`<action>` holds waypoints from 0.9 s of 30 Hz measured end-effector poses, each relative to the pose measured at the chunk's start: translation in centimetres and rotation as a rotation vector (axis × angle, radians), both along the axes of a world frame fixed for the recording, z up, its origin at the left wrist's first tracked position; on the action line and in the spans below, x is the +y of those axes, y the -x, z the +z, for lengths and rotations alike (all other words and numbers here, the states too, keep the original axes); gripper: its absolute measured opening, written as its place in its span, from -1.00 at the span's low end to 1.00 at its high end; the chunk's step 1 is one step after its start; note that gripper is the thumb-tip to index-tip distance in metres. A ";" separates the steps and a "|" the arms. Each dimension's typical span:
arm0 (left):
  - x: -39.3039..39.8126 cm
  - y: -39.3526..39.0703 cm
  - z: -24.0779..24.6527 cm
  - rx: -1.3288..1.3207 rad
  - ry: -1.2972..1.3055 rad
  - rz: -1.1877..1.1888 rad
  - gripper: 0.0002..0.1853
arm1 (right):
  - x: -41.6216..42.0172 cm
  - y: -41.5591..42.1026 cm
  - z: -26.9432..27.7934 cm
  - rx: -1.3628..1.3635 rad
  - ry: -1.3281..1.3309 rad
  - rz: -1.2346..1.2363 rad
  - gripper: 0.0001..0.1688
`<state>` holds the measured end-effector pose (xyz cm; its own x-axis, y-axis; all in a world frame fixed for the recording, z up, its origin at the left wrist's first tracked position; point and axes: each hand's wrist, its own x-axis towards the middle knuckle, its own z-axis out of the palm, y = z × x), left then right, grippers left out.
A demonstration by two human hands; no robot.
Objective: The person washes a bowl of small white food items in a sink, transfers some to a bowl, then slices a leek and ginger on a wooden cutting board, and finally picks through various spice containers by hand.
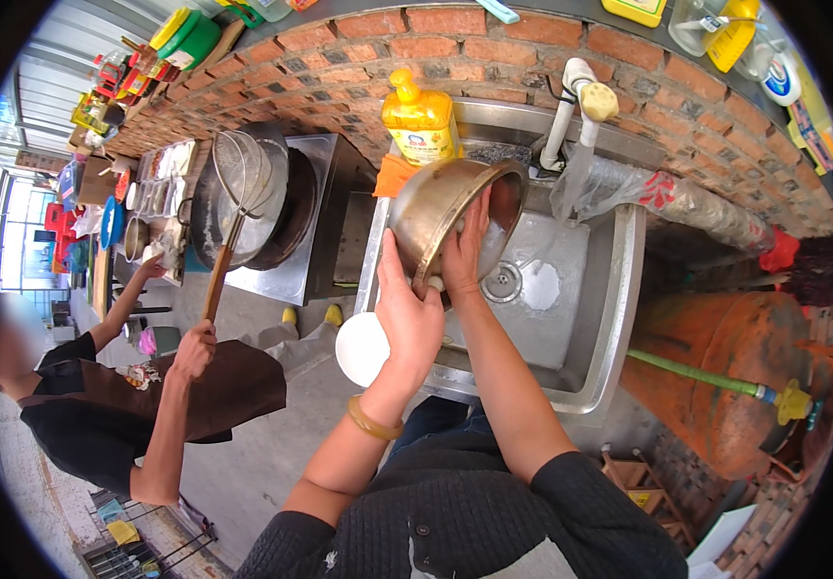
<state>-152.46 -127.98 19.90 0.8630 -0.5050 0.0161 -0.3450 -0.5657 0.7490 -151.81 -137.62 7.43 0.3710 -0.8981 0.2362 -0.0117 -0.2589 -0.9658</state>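
A brass-coloured metal basin [424, 199] is held tilted on its side above the sink, its mouth towards the right. My left hand [413, 307] grips the near rim, its fingers along the outside. My right hand [466, 246] reaches into the mouth of the basin, palm towards the inner wall. A small white round thing [435, 283] shows between the two hands at the rim, too covered to identify. Whether my right fingers hold anything is hidden. Below lies the stainless steel sink [554, 304] with its drain [503, 281] and a wet patch.
A white plate [362, 351] is at the sink's left edge. Behind stand a yellow soap pump bottle [422, 123], an orange cloth [392, 176] and a tap [581, 90]. To the left, a co-worker [134, 405] holds a wire strainer [243, 170] over a wok [206, 217]. An orange gas cylinder [713, 376] is right.
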 end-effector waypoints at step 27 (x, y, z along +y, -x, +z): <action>-4.8 0.3 -6.4 0.607 0.223 0.039 -0.29 | -5.7 5.7 -1.4 0.349 0.004 -0.047 -0.26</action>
